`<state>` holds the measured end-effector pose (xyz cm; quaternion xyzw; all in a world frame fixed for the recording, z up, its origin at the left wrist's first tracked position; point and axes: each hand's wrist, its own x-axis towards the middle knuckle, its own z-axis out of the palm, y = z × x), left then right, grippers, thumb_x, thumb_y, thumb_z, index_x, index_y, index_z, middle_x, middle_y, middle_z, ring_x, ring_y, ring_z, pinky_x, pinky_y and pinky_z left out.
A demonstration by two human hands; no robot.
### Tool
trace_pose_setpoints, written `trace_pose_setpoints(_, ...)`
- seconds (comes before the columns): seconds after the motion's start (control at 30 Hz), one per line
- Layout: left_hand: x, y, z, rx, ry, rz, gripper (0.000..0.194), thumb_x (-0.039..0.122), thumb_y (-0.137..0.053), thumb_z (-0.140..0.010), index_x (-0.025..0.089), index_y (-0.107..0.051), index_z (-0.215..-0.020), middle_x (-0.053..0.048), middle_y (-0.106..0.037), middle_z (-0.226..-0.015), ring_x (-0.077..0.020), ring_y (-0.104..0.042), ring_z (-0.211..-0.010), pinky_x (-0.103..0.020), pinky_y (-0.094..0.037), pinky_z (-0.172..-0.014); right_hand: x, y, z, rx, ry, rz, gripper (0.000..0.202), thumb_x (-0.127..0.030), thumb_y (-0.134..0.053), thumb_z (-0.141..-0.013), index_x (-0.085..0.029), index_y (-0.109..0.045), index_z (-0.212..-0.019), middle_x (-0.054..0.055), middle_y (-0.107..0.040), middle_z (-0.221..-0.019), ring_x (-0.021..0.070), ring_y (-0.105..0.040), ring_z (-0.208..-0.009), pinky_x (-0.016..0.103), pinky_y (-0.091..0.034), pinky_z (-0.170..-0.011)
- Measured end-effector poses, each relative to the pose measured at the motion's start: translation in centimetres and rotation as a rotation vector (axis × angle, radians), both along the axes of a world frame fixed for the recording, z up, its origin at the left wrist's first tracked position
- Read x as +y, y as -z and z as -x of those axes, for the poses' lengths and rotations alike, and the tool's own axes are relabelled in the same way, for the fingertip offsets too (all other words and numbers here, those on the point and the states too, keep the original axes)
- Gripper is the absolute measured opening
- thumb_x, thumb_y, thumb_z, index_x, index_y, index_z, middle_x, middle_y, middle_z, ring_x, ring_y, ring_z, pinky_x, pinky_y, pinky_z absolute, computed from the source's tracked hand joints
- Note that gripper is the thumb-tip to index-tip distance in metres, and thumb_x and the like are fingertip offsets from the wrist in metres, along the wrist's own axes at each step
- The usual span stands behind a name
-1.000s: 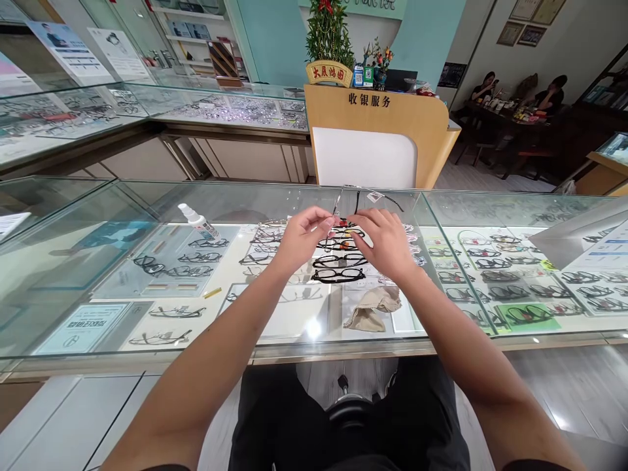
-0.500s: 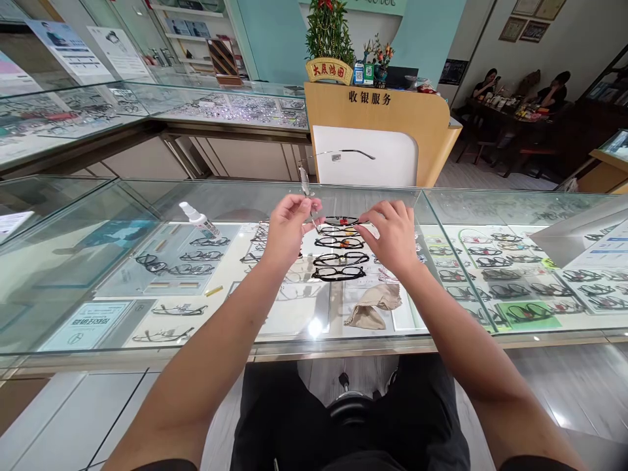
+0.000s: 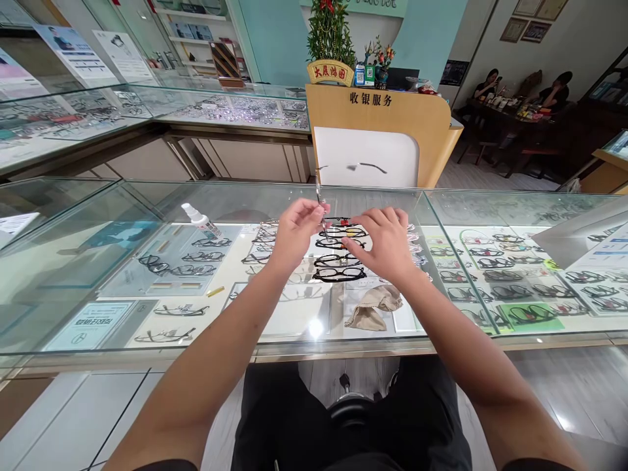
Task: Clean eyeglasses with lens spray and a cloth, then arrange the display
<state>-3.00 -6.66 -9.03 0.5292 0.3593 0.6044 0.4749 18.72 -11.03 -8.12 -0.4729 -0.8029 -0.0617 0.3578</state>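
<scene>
My left hand [image 3: 300, 230] pinches a pair of thin-framed glasses [image 3: 318, 190] above the glass counter. The frame is turned edge-on, and a slim dark-tipped temple stretches out to the right, blurred. To the right, my right hand [image 3: 385, 241] hovers with thumb and fingers apart, close to the glasses; I see nothing held in it. Below the hands, several black-framed glasses [image 3: 339, 273] lie in a column inside the case. A beige cloth [image 3: 373, 307] lies crumpled nearer to me.
On the left of the glass counter [image 3: 235, 196] stands a white spray bottle [image 3: 200, 220]. More eyeglass frames [image 3: 493, 263] fill the case on the right, beside a white sign [image 3: 583, 229]. A wooden cashier desk [image 3: 377, 111] stands beyond. Two people sit at a table far right.
The glasses have turned more edge-on, and their temple has swung slightly right and down. My left hand has shifted a little right; my right hand has moved slightly left, its fingers more spread.
</scene>
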Motion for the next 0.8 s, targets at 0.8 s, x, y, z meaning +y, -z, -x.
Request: trace_pose_setpoints(0.8, 0.5, -1.3, 2.9, 0.684, -0.58, -0.521, 0.018, 0.036, -0.068, -0.105, 0.023, -0.077, -0.115, -0.012, -0.072, -0.137, -0.0296, -0.064, -0.138, -0.051, -0.048, -0.126, 0.6, 1.7, 0.3, 0.394, -0.169, 0.035, 0.012, -0.023, -0.066, -0.101, -0.026, -0.077, -0.105, 0.008, -0.088, -0.116, 0.0318, -0.075, -0.108, 0.052, -0.054, -0.102)
